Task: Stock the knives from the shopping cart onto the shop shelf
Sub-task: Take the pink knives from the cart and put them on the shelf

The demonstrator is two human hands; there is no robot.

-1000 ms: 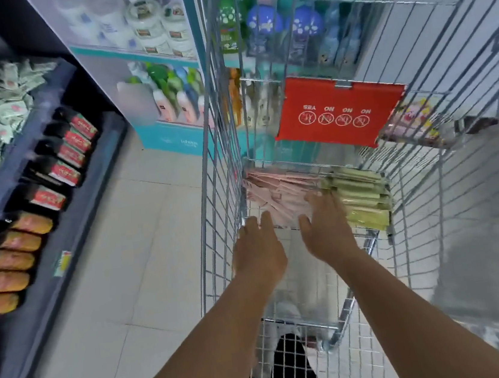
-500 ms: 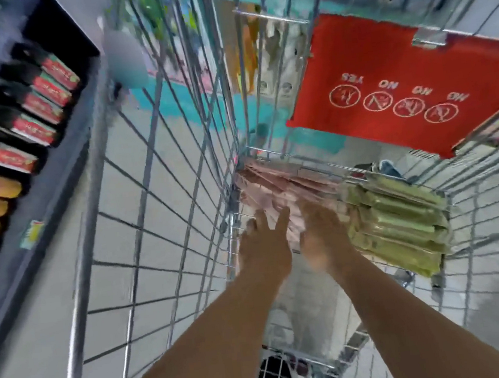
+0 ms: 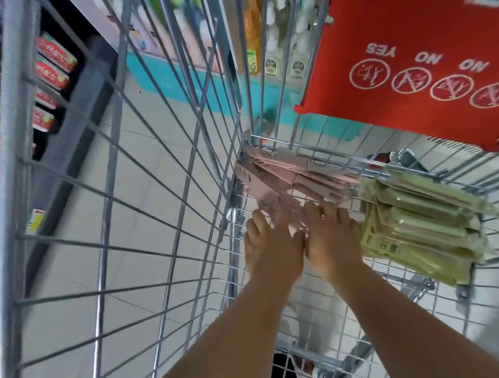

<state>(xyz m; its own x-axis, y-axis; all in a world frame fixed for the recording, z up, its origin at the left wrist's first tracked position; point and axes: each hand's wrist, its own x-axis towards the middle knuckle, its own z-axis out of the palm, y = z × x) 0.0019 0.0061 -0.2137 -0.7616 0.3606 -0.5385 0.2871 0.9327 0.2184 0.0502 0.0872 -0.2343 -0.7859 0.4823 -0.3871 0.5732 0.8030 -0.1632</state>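
1. Reached deeper into the shopping cart (image 3: 124,204) than half a second ago; both arms extended down to the basket floor, camera closer in.
2. Left hand (image 3: 269,249) laid on the near end of the pink knife packs (image 3: 291,177), fingers spread and fairly straight, not curled round anything visible. Grip apart.
3. Right hand (image 3: 331,238) pressed just beside the left, thumbs touching or nearly so, fingertips on the same pink stack. Fingers extended, partly hidden by the packs; no clamp visible, grip apart.
4. Pink knife packs lay in the far left corner of the cart floor, fanned out. Same place as earlier.
5. Green knife packs (image 3: 413,225) stacked just to the right of the pink ones, touching the right hand's outer edge. Position unchanged.
6. Red child-seat flap (image 3: 413,52) with YES/NO icons hung at the far end, larger in view than before.
7. Shop shelf (image 3: 50,87) with red-labelled and orange packs seen through the left cart wall, blurred; slid further to the left edge of view versus earlier frames.
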